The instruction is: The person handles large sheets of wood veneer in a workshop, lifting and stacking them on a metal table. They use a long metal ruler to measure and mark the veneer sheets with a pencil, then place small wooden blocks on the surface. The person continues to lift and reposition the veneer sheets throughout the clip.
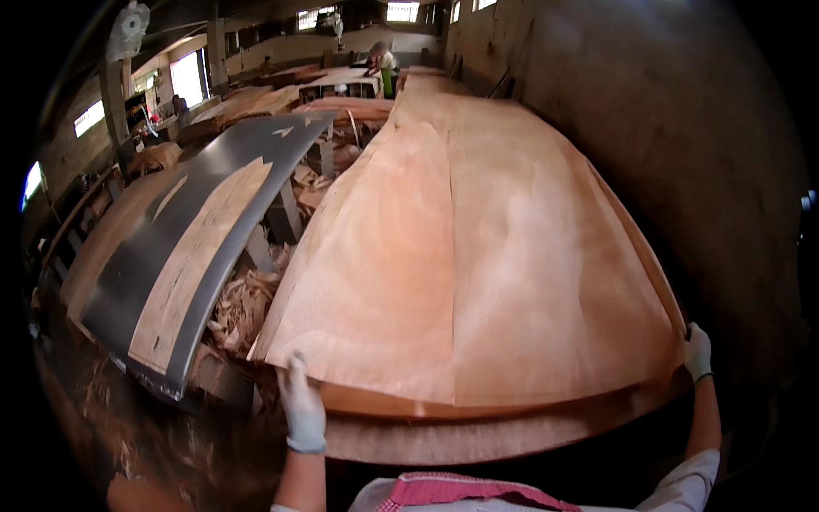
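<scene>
A broad stack of thin, reddish-tan wood veneer sheets (512,256) stretches away in front of me, with a seam running lengthwise down the top. Its front edge hangs above a lower layer of veneer (444,437). My left hand (304,408), in a white glove, is closed at the near left corner of the top veneer sheet; the fingers under the edge are hidden. At the near right corner my right hand (698,352), also gloved, grips the sheet's edge, its fingers partly out of sight.
To the left, a dark smooth-topped table (217,183) carries a narrow pale veneer strip (200,264). Crumpled veneer scraps (243,311) fill the gap between table and stack. A bare wall (648,111) runs along the right. Far back, another person (384,68) stands by further stacks.
</scene>
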A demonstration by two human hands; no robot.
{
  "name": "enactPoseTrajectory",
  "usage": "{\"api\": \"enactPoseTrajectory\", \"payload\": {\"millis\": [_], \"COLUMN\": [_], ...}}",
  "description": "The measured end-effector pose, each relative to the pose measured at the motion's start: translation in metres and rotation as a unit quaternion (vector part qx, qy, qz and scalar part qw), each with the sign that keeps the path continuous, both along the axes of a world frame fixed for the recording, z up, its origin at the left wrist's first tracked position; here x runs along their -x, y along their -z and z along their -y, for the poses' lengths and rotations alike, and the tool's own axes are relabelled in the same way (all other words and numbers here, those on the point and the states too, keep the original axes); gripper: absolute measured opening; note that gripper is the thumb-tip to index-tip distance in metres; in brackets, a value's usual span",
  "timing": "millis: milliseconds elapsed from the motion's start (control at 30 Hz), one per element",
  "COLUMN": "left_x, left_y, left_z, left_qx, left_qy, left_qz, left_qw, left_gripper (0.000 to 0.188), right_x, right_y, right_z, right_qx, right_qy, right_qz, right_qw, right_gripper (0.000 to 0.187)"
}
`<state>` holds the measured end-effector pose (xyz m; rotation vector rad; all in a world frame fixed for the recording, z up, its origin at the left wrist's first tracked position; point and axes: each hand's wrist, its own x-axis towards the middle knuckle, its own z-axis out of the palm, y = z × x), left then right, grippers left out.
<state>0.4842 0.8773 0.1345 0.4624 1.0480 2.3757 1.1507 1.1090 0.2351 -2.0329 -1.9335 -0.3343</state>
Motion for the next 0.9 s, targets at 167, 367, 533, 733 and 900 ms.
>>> {"api": "enactPoseTrajectory", "payload": {"millis": [167, 367, 533, 733, 900], "left_x": [-0.014, -0.106, -0.098, -0.096, -0.086], "left_y": [0.013, 0.008, 0.036, 0.043, 0.061], "left_z": [-0.029, -0.012, -0.016, -0.050, -0.042], "left_qx": [0.160, 0.122, 0.136, 0.133, 0.146], "left_qy": [-0.115, -0.143, -0.102, -0.120, -0.124], "left_qz": [-0.145, -0.203, -0.221, -0.230, -0.236], "left_qw": [0.969, 0.961, 0.960, 0.957, 0.953], "left_gripper": [0.043, 0.044, 0.047, 0.050, 0.050], "right_x": [-0.038, -0.126, -0.114, -0.108, -0.098], "right_y": [-0.002, 0.017, 0.015, 0.016, 0.016], "right_z": [-0.046, -0.063, -0.079, -0.109, -0.103], "right_qx": [0.020, 0.009, 0.014, 0.011, 0.043], "right_qy": [0.006, 0.014, -0.013, -0.005, 0.035], "right_qz": [0.020, 0.052, 0.036, 0.099, 0.063], "right_qw": [1.000, 0.998, 0.999, 0.995, 0.997], "right_gripper": [0.020, 0.020, 0.019, 0.016, 0.015]}}
